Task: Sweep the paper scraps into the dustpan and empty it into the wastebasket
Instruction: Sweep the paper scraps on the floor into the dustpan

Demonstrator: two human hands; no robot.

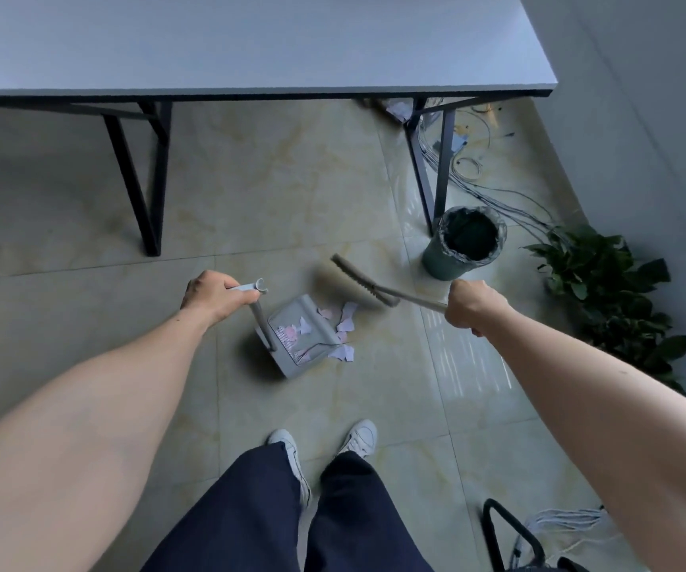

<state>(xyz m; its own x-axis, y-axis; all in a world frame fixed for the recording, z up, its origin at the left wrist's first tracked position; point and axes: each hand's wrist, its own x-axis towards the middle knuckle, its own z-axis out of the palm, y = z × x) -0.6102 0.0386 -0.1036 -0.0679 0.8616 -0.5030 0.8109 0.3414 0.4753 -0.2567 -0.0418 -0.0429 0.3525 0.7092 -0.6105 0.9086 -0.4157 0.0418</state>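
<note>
A grey long-handled dustpan (296,339) stands on the tiled floor, and my left hand (214,295) grips the top of its handle. Some pink and white paper scraps lie inside it; other paper scraps (343,317) lie on the floor at its open mouth. My right hand (471,309) holds the stick of a beige broom (351,284), whose blurred head hangs just beyond the scraps, to the pan's upper right. A dark green wastebasket (463,243) with a clear liner stands farther right, beside a table leg.
A grey table (250,47) with black legs spans the far side. Loose cables (494,192) trail along the wall behind the wastebasket. A leafy plant (613,286) stands at the right. My feet in white shoes (324,445) stand below the pan. A black frame (510,534) is at the bottom right.
</note>
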